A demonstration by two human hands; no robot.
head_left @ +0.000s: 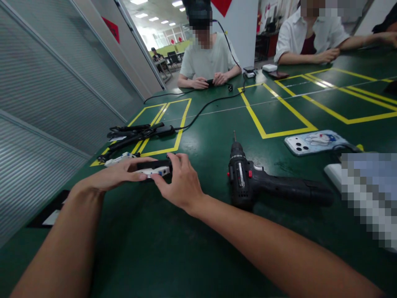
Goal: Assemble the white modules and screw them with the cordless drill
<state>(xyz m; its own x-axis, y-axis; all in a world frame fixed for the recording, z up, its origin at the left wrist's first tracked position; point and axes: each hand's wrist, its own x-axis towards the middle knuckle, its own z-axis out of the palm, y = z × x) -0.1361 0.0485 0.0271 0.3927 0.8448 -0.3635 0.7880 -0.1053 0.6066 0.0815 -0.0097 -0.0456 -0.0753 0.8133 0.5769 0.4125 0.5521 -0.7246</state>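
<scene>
Between my two hands is a small black and white plastic part (155, 170), long and narrow, of a kind I cannot make out. Its left end is gripped by my left hand (122, 171), thumb along the near side. My right hand (180, 180) pinches the other end, fingers over the top and thumb at the front. Just beyond my left hand lies a similar white part (120, 158). To the right of my right hand, a black cordless drill (245, 178) rests on its side, with a thin bit pointing away from me.
Black cables and bars (136, 134) lie at the left on the green table (211, 145), which carries yellow tape outlines (288, 134). A phone (316, 142) lies at right. Two people sit across, one with hands on a black object (210, 82). A dark flat item (46, 215) lies lower left.
</scene>
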